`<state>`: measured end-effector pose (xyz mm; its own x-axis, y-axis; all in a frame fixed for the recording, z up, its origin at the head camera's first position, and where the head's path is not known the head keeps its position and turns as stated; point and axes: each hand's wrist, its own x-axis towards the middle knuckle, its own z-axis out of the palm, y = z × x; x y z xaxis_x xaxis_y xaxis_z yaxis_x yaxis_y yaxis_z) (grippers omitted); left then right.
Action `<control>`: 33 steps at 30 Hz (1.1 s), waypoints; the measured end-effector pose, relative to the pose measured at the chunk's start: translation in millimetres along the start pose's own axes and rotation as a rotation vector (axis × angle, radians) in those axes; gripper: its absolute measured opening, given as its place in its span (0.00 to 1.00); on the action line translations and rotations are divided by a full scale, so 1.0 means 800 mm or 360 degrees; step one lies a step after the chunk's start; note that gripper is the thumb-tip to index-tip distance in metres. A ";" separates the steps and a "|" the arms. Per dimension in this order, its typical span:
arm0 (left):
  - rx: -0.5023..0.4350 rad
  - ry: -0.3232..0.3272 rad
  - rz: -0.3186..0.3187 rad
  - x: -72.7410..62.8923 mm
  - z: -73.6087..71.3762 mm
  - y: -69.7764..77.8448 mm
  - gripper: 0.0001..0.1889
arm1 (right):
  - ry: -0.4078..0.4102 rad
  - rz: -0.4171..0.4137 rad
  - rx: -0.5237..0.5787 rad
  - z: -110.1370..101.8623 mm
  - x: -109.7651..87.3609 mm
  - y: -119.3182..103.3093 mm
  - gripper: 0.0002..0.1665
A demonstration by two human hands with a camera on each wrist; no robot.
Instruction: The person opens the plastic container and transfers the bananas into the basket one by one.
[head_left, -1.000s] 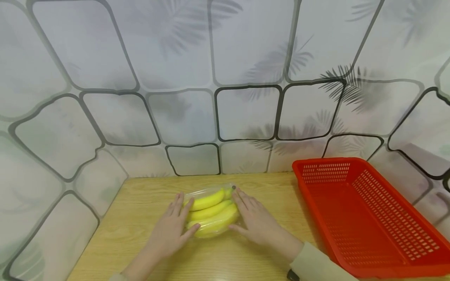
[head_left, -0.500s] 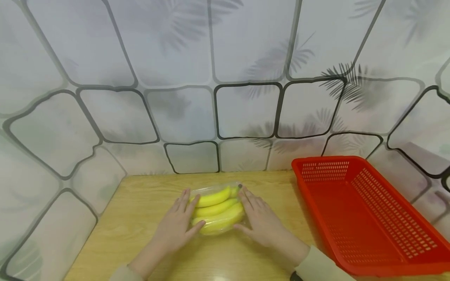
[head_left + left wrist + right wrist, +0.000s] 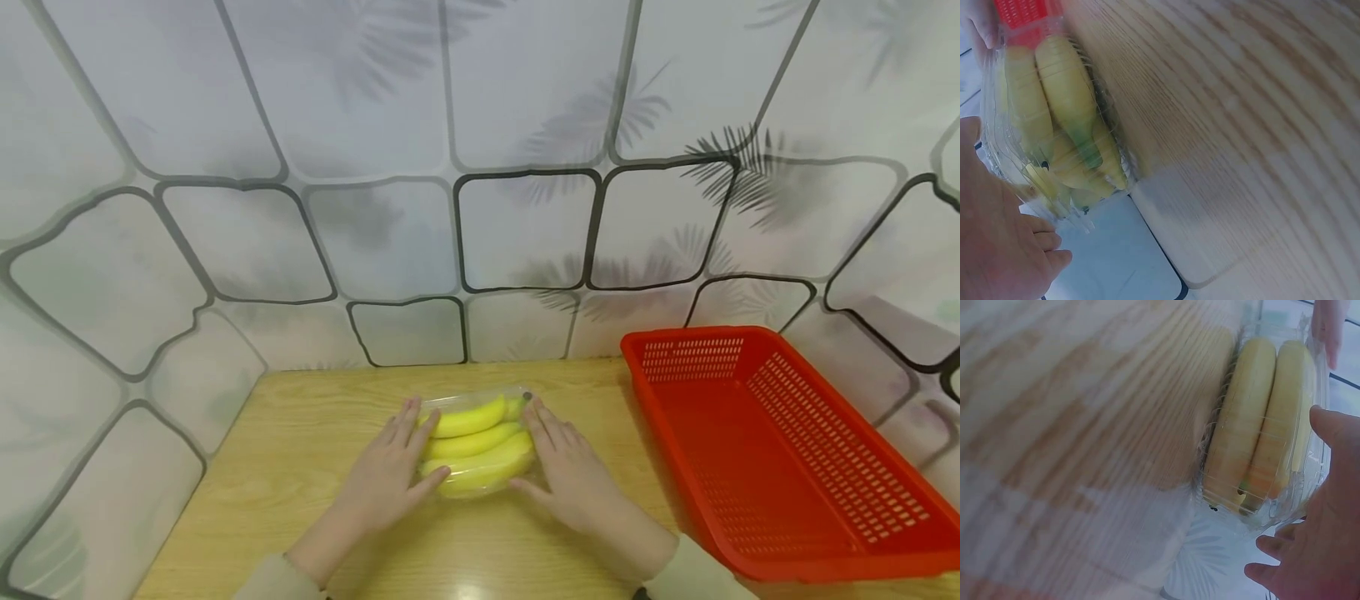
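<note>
A clear plastic box of yellow bananas (image 3: 468, 446) lies near the middle of the wooden table in the head view. My left hand (image 3: 386, 471) rests against its left end, fingers extended and thumb spread toward the near side. At the opposite end my right hand (image 3: 573, 479) touches the box in the same way, fingertips near its far right corner. The left wrist view shows the closed clear box (image 3: 1054, 112) beside the hand, several bananas visible through its wall. From the right wrist, long bananas (image 3: 1244, 412) show behind the ridged plastic.
A red perforated plastic basket (image 3: 637, 367) stands on the right side of the table (image 3: 292, 433). Patterned wall covering (image 3: 525, 233) rises behind the table and along both sides.
The banana box has slid to the right across the table, with both hands moving along on its ends. The red basket stays in place.
</note>
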<state>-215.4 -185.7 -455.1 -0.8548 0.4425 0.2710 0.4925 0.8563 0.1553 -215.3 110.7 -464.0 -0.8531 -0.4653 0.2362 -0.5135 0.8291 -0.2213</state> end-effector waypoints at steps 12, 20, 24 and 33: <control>-0.0019 -0.0096 0.0053 0.011 0.004 0.009 0.43 | 0.0002 0.0081 0.0053 -0.003 -0.017 0.007 0.58; -0.0064 -0.0105 0.0083 0.017 0.011 0.019 0.43 | 0.0056 0.0097 0.0053 -0.008 -0.032 0.011 0.57; -0.0082 -0.0103 0.0095 0.019 0.014 0.023 0.43 | 0.0044 0.0125 0.0067 -0.011 -0.039 0.013 0.57; -0.0091 -0.0122 0.0112 0.021 0.019 0.028 0.43 | 0.0077 0.0139 0.0002 -0.014 -0.049 0.014 0.58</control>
<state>-221.4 -155.0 -461.1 -0.8267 0.5219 0.2103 0.5584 0.8069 0.1927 -186.3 141.9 -464.8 -0.8891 -0.3757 0.2613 -0.4375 0.8655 -0.2441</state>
